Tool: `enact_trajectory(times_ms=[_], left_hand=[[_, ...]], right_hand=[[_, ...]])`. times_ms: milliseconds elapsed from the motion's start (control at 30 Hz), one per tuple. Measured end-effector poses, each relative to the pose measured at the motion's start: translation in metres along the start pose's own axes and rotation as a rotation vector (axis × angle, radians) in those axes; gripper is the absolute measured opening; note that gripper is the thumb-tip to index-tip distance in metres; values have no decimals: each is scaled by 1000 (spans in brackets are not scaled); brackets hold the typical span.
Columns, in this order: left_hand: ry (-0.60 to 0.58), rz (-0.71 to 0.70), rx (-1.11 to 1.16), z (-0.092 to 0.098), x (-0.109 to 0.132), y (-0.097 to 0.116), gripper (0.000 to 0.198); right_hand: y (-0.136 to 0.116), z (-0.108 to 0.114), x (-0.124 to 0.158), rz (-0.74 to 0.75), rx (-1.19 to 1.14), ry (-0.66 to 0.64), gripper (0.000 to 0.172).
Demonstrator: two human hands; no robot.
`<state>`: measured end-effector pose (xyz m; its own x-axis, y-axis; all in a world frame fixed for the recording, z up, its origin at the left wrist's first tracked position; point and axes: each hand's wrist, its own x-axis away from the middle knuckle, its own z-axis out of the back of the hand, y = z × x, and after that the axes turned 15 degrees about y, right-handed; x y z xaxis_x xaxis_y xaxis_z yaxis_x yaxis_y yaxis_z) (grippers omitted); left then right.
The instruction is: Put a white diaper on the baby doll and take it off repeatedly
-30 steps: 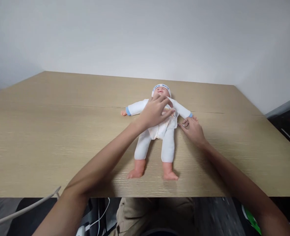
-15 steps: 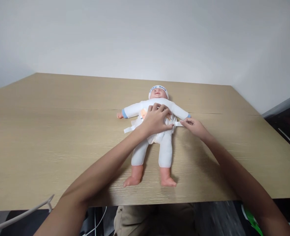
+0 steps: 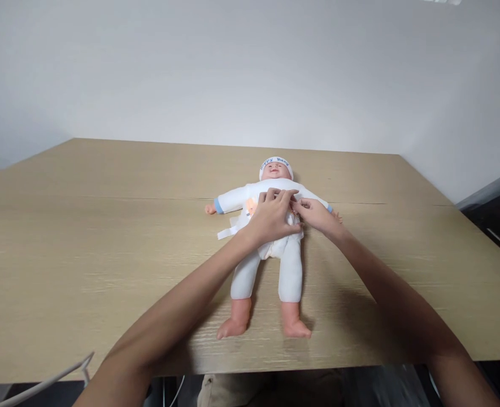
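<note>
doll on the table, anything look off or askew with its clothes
One white tie strap trails loose on the table beside the doll, not fastened. Left hand and right hand cover the chest, hiding the rest.

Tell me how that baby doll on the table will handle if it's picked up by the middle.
The baby doll would probably sag: its cloth-covered legs and arms look soft and stuffed. It likely feels light for its size. Lying flat with limbs spread, it should not roll. The left hand and right hand rest on its belly.
</note>
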<state>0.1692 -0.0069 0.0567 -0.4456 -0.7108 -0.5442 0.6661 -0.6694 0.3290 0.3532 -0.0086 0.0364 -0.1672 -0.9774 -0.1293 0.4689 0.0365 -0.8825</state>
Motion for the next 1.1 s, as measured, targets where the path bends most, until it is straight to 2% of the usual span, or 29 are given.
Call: enact_trajectory(times_ms=[100, 200, 300, 400, 500, 600, 733, 833, 967, 1100], left_hand=[[-2, 5, 2, 2, 0, 1, 80], [-2, 14, 18, 3, 0, 2, 78], [-12, 12, 32, 2, 0, 1, 78], [-6, 12, 24, 1, -1, 0, 79], [-24, 20, 62, 7, -1, 1, 80], [-7, 8, 179, 21, 4, 3, 76], [157, 0, 257, 40, 26, -9, 52], [269, 75, 213, 45, 53, -35, 42], [225, 263, 90, 48, 86, -77, 38], [191, 434, -16, 50, 104, -104, 33]], right_hand=[[11, -6, 11, 132, -38, 124, 49], [23, -5, 31, 352, -18, 244, 38], [33, 1, 52, 587, 22, 184, 44], [42, 6, 61, 693, 74, 62, 60], [49, 10, 56, 732, 80, 34, 62], [55, 13, 49, 750, 56, 43, 59], [60, 16, 50, 721, -8, 146, 61], [56, 16, 54, 657, -23, 222, 63], [29, 9, 50, 629, -6, 238, 56], [-16, -8, 31, 635, 95, 107, 50]])
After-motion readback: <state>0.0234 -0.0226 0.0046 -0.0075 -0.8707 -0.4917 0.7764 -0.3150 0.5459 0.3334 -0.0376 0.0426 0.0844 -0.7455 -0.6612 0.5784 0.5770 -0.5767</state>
